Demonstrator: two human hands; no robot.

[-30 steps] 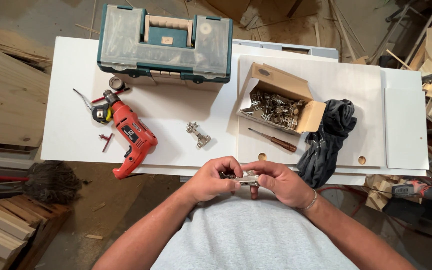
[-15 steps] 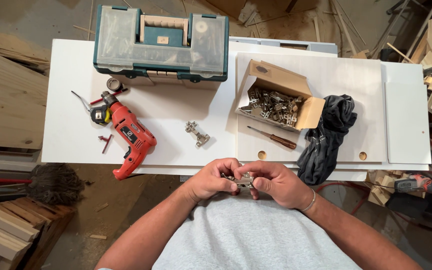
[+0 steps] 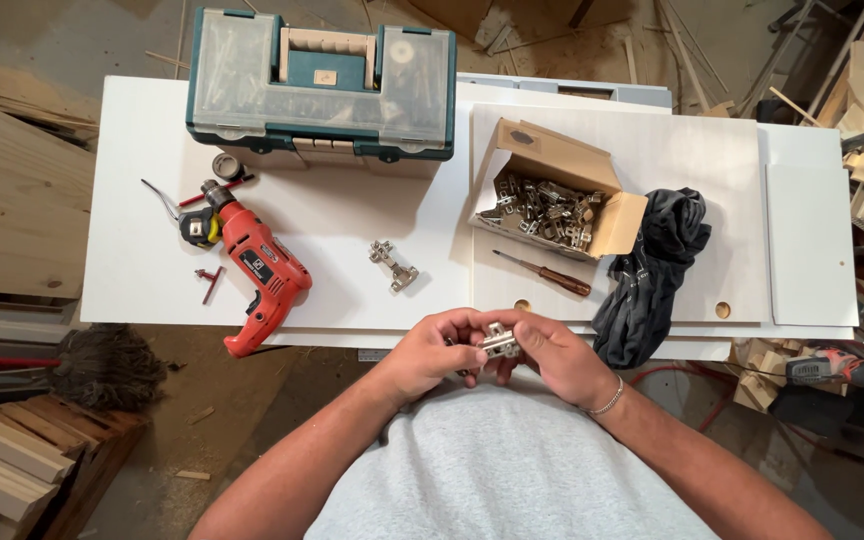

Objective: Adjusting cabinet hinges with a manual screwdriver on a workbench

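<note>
1. Two hands meet at the near table edge, in front of the person's chest: left hand (image 3: 430,355) and right hand (image 3: 552,355) both curled shut around one hinge (image 3: 499,343), fingertips pinching it from either side.
2. Hinge sits between the hands, off the table, just below the white board (image 3: 652,160). Small, silvery metal, boxy cup part showing; rest hidden by fingers.
3. Step in hand, as I judge it: turning or setting the hinge by hand, checking it. Not being fitted to anything yet.
4. Next move likely calls for a free hand, since both are busy; screwdriver (image 3: 544,273) lies near, just beyond the right hand, on the board.
5. Board has two round holes at its near edge, one (image 3: 522,305) right above the hands, other (image 3: 722,310) further right. Flat, smooth, white laminate look.
6. Cardboard box (image 3: 607,222) open, full of like metal hinges in a jumble.
7. Spare hinge (image 3: 394,266) lies alone on the table (image 3: 142,130), left of the box.
8. Red drill (image 3: 262,270), plastic body, lies on its side further left; tape measure (image 3: 195,228) touching its nose end.
9. Teal toolbox (image 3: 322,80) with clear lid trays, shut, at far edge.
10. Dark cloth (image 3: 652,270) bunched, soft, right of the box, hanging over the near edge.
</note>
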